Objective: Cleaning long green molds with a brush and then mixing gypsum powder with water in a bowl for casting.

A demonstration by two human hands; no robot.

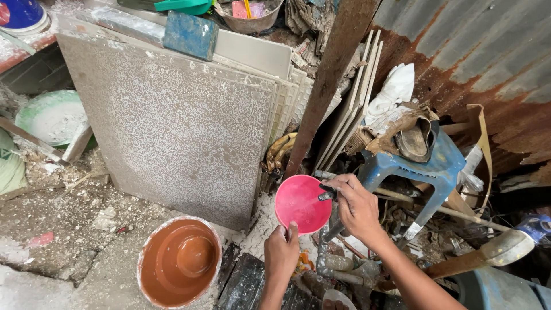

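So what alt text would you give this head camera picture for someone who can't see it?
A person's left hand holds a pink bowl by its rim while the right hand grips a black tap handle above it. An orange bucket and leaning tiles stand nearby.

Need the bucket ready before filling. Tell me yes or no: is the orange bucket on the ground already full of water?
No. The orange bucket shows its bare inner bottom, with no water visible inside.

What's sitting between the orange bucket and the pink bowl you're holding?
In the head view, only pale rubble-strewn ground lies between the orange bucket and the pink bowl, which the left hand holds from below; nothing else stands in that stretch.
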